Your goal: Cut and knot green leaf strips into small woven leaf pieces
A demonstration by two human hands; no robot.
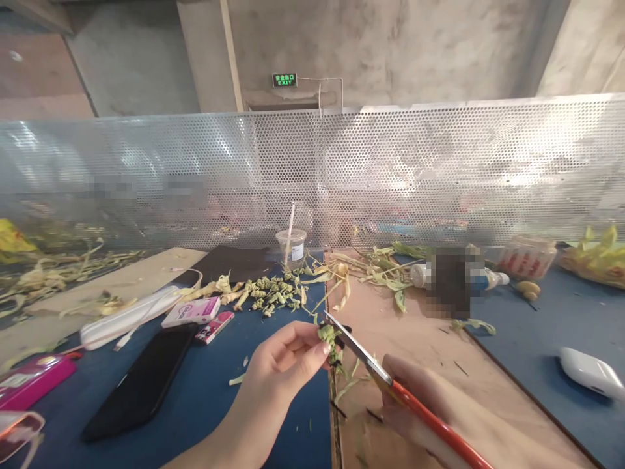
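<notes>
My left hand (288,365) pinches a small, knobbly green plant piece (330,337) between thumb and fingertips, with dark bits around it. My right hand (424,404) is wrapped round the red handle of a pointed metal-bladed cutting tool (364,355); whether it is a knife or scissors I cannot tell. Its blade slants up to the left, the tip beside the plant piece. Beyond my left hand lies a pile of similar knobbly green pieces (273,293). Pale, leafy stalks (344,286) are strewn behind the blade.
A black phone (144,381), a pink-and-white box (191,312) and a white device with a cable (129,318) lie left. A plastic cup with a straw (291,246) stands before the perforated metal screen (288,163). On the right are a white earbud case (590,372) and a jar (527,257).
</notes>
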